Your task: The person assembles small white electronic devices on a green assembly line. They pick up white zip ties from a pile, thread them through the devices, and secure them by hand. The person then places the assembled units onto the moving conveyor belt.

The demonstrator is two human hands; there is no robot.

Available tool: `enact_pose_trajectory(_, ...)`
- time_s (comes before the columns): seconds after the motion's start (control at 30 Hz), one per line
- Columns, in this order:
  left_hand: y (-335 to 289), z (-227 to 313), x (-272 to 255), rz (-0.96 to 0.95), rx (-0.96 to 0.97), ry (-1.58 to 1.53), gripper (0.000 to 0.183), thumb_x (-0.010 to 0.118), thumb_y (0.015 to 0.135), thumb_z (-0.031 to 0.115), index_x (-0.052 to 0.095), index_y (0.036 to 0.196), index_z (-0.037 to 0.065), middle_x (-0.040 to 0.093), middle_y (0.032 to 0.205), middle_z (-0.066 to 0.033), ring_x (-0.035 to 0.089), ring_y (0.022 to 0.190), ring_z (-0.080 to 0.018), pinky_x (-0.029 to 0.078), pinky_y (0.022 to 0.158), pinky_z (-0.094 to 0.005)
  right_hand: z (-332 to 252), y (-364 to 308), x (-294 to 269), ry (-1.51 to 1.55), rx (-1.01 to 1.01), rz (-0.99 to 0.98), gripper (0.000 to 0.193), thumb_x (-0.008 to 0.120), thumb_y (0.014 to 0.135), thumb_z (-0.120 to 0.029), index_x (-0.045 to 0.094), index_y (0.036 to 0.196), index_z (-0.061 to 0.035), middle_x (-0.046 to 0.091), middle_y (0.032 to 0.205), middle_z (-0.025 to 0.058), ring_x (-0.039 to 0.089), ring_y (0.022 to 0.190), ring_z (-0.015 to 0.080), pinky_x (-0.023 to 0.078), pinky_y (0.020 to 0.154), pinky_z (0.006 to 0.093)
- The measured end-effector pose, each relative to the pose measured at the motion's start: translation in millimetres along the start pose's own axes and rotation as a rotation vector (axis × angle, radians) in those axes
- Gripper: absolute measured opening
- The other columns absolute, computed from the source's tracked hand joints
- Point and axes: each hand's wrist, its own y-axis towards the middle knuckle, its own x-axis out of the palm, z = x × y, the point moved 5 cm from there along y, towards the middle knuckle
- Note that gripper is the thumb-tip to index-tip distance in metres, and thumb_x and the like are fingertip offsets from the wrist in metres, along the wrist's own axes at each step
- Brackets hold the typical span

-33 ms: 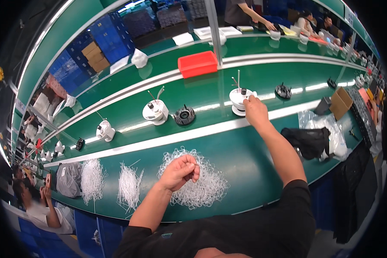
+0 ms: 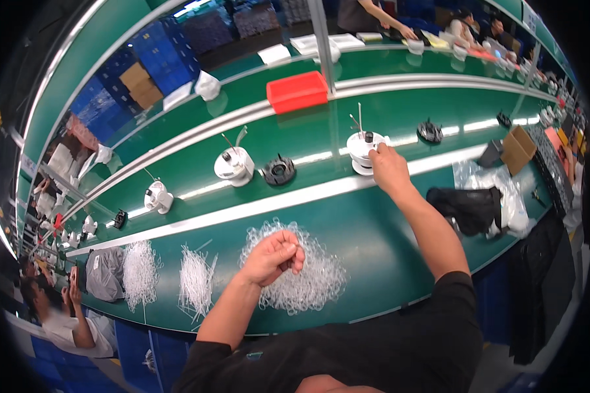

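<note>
My right hand (image 2: pixel 391 166) reaches out to a white round plastic housing (image 2: pixel 360 145) on the green belt. Its fingers are closed at the near right side of the housing and hide part of its edge. A black knob-like part and upright thin wires stick up from the housing's top. My left hand (image 2: pixel 273 257) is closed, thumb against the curled fingers, above a pile of clear looped plastic pieces (image 2: pixel 308 288). Whatever it pinches, if anything, is too small to make out.
Along the belt stand another white housing (image 2: pixel 234 166), black round parts (image 2: pixel 279 170) and a red tray (image 2: pixel 297 92). White strips (image 2: pixel 195 281) lie left of my left hand. A black bag (image 2: pixel 465 211) and a cardboard box (image 2: pixel 518 150) sit at right. Other people work nearby.
The view has shifted slightly, so the belt and its parts appear a little higher and further left. Both hands keep nearly the same pose.
</note>
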Motion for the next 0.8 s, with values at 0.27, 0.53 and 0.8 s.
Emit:
enact_pose_trajectory(0.27,39.1,-0.1,16.6,0.010,-0.041,0.147,0.008,0.058,0.099,0.010,0.053,0.103,0.004,0.071,0.090,-0.0138,0.071,0.076,-0.0184,0.057,0.063,-0.0288,-58.8,-102.4,-64.4,0.129,-0.081,0.008,0.006,0.066,0.078,-0.003,0.061,0.082,-0.0023,0.057,0.082,0.0116,0.063,0.078,0.0310,0.053,0.065,0.0440)
enact_pose_trajectory(0.53,81.6,-2.0,8.8,0.246,0.042,0.359,0.016,0.062,0.097,0.008,0.057,0.111,0.001,0.073,0.098,-0.0134,0.071,0.080,-0.0151,0.055,0.064,-0.0247,-30.9,-104.3,-95.9,0.473,0.211,0.043,0.022,0.073,0.085,-0.023,0.071,0.099,-0.0056,0.064,0.089,0.0118,0.064,0.082,0.0280,0.051,0.070,0.0396)
enact_pose_trajectory(0.8,115.9,-12.9,16.1,0.330,0.082,0.673,0.017,0.063,0.095,0.009,0.059,0.108,-0.001,0.074,0.096,-0.0097,0.068,0.076,-0.0109,0.052,0.062,-0.0234,22.6,-54.5,27.0,1.380,0.628,-0.570,0.030,0.069,0.094,-0.024,0.072,0.110,0.0007,0.071,0.108,0.0070,0.062,0.094,0.0134,0.050,0.082,0.0299)
